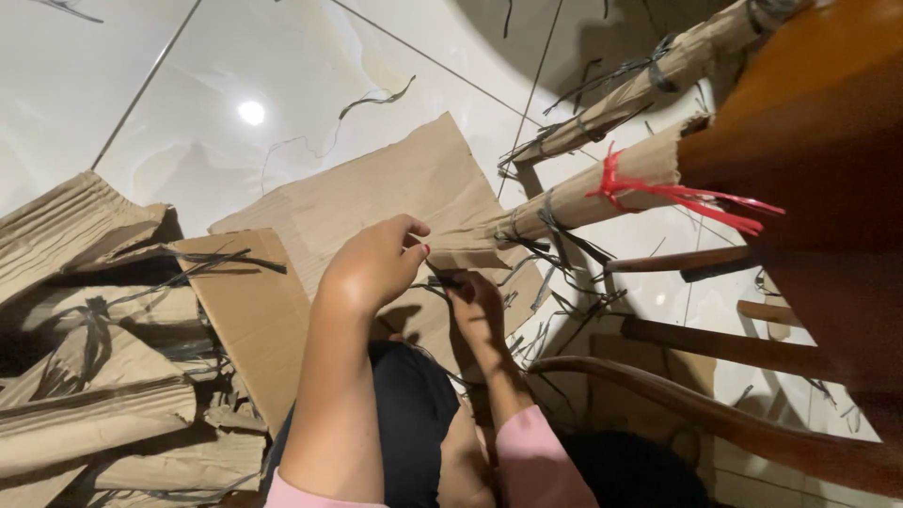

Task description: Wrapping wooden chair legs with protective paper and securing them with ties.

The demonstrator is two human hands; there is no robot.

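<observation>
My left hand point(372, 263) is closed on the loose lower end of a brown cardboard wrap point(583, 193) that covers a wooden chair leg. Just below it, my right hand point(475, 306) pinches a thin black strap point(442, 280) at the same end of the wrap. Black straps point(550, 221) bind the cardboard at several spots, and a red plastic tie point(677, 195) is knotted higher up the leg. A second wrapped leg point(649, 75) runs parallel above it.
A wooden chair point(809, 141) lies tipped at the right, with bare rungs point(724, 343) and a curved piece point(715, 414). Flat cardboard sheets point(376, 188) and crumpled corrugated pieces point(85, 395) cover the white tiled floor point(188, 85) at left. Cut black strap bits lie scattered.
</observation>
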